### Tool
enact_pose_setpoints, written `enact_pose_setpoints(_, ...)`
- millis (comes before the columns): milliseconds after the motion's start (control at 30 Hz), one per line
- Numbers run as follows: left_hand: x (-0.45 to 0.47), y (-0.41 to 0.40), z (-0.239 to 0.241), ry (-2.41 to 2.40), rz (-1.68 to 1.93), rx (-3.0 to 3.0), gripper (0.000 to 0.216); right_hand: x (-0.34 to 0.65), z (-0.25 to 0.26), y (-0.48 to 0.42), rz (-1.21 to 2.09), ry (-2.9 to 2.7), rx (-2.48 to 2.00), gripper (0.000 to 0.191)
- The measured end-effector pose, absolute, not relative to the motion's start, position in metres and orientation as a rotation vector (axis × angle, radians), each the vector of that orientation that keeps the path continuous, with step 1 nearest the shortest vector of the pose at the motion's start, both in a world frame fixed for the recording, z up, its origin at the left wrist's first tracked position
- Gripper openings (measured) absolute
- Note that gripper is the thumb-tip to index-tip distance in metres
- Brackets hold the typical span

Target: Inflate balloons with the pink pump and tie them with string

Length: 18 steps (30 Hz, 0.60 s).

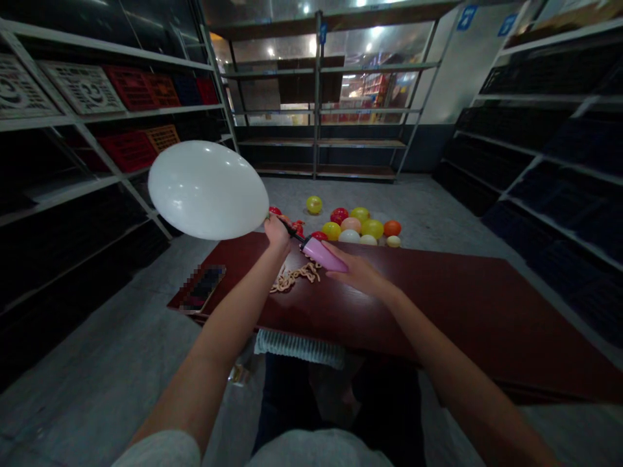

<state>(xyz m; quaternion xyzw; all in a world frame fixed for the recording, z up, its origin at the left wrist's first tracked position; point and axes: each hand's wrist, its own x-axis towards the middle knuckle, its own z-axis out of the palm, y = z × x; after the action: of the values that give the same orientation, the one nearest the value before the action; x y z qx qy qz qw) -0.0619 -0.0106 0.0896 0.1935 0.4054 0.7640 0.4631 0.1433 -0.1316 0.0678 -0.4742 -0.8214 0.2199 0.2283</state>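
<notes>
A large white balloon (208, 189), blown up, hangs to the left above the table's far left corner. My left hand (277, 231) is closed at the balloon's neck, where it meets the black nozzle of a hand pump. Wrapped round the pump's pink body (325, 254) is my right hand (354, 272). Below the pump, a loose heap of beige, uninflated balloons (294, 277) lies on the dark red table (438, 305). Fingers of my left hand partly hide the balloon's mouth.
A phone (204, 288) lies at the table's left end. Beyond the table, several inflated balloons (372, 229) in yellow, red, orange and white rest on the grey floor. Metal shelves (316, 143) stand at the back and both sides; crates (129, 150) fill the left ones.
</notes>
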Motion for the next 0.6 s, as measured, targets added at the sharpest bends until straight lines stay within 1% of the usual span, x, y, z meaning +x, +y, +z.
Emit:
enact_pose_setpoints(100, -0.075, -0.003, 0.089, 1.049, 1.858, 0.44, 0.03, 0.16, 0.064, -0.138, 0.549, -2.316, -1.302, 0.08)
enact_pose_setpoints(200, -0.088, 0.002, 0.09, 1.096, 1.857, 0.399, 0.031, 0.176, 0.06, -0.144, 0.563, -2.353, -1.296, 0.08)
enact_pose_setpoints(400, -0.097, -0.003, 0.092, 1.133, 1.832, 0.365, 0.028, 0.191, 0.056, -0.152, 0.732, -2.3, -1.328, 0.08)
enact_pose_setpoints(533, -0.09, -0.008, 0.084, 1.126, 1.809, 0.347, 0.032, 0.189, 0.056, -0.147, 0.884, -2.214, -1.279, 0.076)
enact_pose_setpoints(600, -0.082, -0.013, 0.079, 1.109, 1.804, 0.353, 0.034, 0.184, 0.056, -0.141, 0.903, -2.209, -1.253, 0.075)
